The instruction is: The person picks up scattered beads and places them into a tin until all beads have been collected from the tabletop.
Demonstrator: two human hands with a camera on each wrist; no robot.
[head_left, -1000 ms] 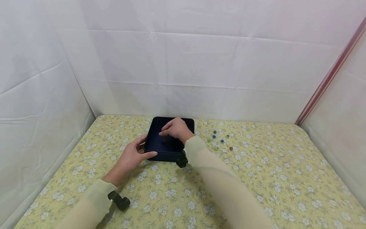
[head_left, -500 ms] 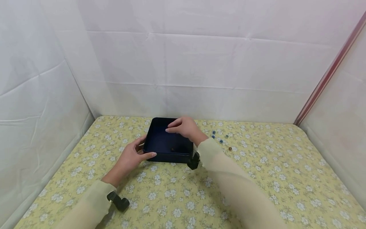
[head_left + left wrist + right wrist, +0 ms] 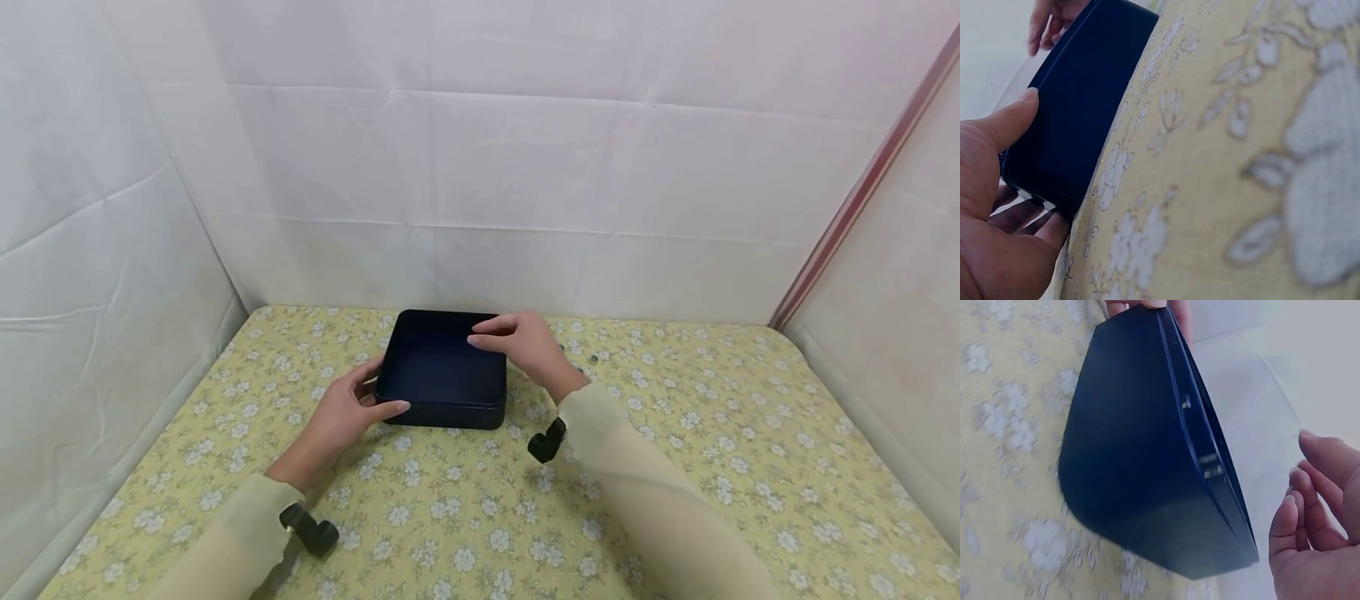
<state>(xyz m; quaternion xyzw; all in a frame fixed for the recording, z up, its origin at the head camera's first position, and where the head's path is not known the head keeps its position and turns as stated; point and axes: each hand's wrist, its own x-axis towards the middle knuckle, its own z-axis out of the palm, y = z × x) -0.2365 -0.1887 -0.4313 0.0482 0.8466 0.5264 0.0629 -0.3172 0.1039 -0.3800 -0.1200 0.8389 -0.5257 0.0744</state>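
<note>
A square dark blue box [image 3: 442,414] with an open top stands on the table near the back. My left hand [image 3: 341,421] grips its near left corner, thumb on the front wall and fingers along the left side. In the left wrist view the thumb lies at the rim and the fingers curl at the corner. My right hand [image 3: 528,346] hovers over the box's right edge, fingers loosely bent and nothing between them. The right wrist view shows the same loose fingers [image 3: 1319,519] apart from the box. Beyond this hand lie small glass marbles [image 3: 593,359], partly hidden by it.
A yellow cloth with white flowers [image 3: 465,517] covers the table. White sheets [image 3: 480,167] hang behind it and at both sides. A dark camera is strapped to each wrist.
My right hand has moved right, from inside the box to its right edge, and now covers some marbles. A brown marble seen in the box half a second ago is out of sight. My left hand stays.
</note>
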